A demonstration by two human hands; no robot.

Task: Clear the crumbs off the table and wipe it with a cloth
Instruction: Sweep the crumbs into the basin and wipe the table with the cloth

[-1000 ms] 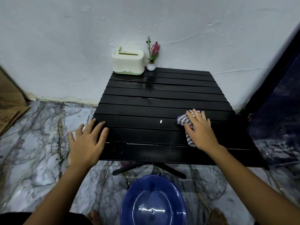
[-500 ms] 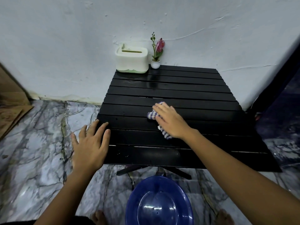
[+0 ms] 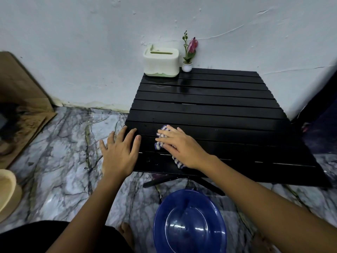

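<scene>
- Head view, far left first: you have a brown board [image 3: 20, 99] leaning against the wall and a pale beige rim [image 3: 7, 187] at the frame edge, both well apart from the work and no concern for this step.
- Your left hand [image 3: 119, 152] lies flat with its fingers [image 3: 135, 143] spread wide, holding nothing; the fingertips rest on the left edge of the black slatted table [image 3: 218, 114] while the palm hangs past that edge over the marble floor [image 3: 60, 152]. It looks placed to steady the table or to catch what gets swept off; which one, you cannot tell.
- Just beside it, the checked cloth [image 3: 160, 141] lies on the near-left slats, pinned under your right hand [image 3: 179, 147]. That hand's fingers are nearly straight and close together, pressing the cloth down rather than gripping it; a tail of cloth shows out below the wrist.
- No crumbs show on the slats in front of the cloth, though small specks may hide in the glare and the gaps. You appear to be in the wiping step, with the stroke at the left edge.
- Next, judge the stroke finished only when the cloth clears the edge; then lift and restart further right, keeping the pressure flat so the cloth does not bunch.
- Below the near edge, the blue basin [image 3: 189, 223] sits on the floor, handy for shaking out the cloth.
- At the far left corner of the table stand the white tissue box [image 3: 161, 63] and the small flower pot [image 3: 187, 66]; wipe around them.
</scene>
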